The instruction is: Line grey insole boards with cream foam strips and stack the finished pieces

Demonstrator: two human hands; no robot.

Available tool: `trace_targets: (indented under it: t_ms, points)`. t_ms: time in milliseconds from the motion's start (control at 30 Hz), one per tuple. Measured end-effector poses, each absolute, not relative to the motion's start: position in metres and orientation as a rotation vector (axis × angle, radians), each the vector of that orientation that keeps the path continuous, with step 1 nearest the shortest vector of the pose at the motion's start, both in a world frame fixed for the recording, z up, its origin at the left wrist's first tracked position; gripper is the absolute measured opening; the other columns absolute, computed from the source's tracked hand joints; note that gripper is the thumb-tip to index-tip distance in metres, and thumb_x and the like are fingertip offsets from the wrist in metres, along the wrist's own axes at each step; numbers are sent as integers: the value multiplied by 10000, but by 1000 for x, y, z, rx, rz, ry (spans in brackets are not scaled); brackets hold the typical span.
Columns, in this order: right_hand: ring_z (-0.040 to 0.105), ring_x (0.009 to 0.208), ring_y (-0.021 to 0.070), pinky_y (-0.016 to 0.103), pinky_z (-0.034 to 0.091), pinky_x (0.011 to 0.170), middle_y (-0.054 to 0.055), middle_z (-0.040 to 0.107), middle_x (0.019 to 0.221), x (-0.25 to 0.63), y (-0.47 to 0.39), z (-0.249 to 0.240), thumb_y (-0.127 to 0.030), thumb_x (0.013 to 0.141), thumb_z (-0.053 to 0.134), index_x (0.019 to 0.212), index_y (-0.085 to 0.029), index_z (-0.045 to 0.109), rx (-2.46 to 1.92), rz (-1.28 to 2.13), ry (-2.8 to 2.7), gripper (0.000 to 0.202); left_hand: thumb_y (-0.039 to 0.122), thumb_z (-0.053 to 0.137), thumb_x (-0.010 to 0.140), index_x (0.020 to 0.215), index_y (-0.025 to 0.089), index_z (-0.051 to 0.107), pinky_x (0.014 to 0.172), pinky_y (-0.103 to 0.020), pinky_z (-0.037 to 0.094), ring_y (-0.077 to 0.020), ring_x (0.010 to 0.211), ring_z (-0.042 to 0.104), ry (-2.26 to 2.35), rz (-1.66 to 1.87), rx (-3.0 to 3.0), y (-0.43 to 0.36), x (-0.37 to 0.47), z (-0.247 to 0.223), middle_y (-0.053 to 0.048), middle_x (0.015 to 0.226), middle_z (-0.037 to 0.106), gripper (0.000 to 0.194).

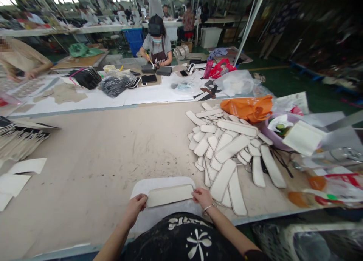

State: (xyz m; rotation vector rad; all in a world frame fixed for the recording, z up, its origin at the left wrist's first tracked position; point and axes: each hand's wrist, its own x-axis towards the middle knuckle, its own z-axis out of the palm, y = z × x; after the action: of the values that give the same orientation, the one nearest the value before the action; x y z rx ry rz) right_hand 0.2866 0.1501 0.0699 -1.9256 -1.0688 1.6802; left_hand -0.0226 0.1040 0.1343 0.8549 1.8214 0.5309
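Note:
A long off-white strip (170,195) is stretched between my two hands, just above a white rounded sheet (167,182) at the table's near edge. My left hand (138,203) pinches the strip's left end between thumb and fingers. At its right end, my right hand (202,198) grips it the same way, with a bracelet on the wrist. To the right of my right hand lies a large loose pile of off-white rounded strips (232,147), overlapping at many angles.
Stacked dark-and-cream pieces (21,140) and white sheets (14,183) lie at the left. Beyond the pile are an orange bag (246,108) and a purple basin (272,136). A masked person (157,45) works at the table opposite; another person is at the far left.

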Motion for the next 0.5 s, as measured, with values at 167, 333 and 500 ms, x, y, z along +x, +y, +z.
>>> trace_targets:
  t_ms: [167,333,500]
  points:
    - [630,565,136,209,493,508,22,664,612,279,151,65,-240,741,532,715,-161,602,-2082,1584,-1202,108,284,406,718,613,172,515,496,-228,350,-119,472,465,1930,366,973,109,-26,111,17,513,532,188]
    - [624,588,137,212,454,543,25,666,603,278,156,67,-277,751,525,706,-157,622,-2206,1466,-1448,161,218,432,721,640,162,568,558,-235,356,-148,580,540,1998,258,1084,115,-31,96,-5,541,574,169]
    - [606,664,161,245,392,625,21,659,602,280,159,73,-330,761,514,645,-178,615,-2242,1318,-1746,216,163,436,729,672,150,595,592,-222,361,-147,648,567,2045,171,1145,116,-33,92,-20,589,604,169]
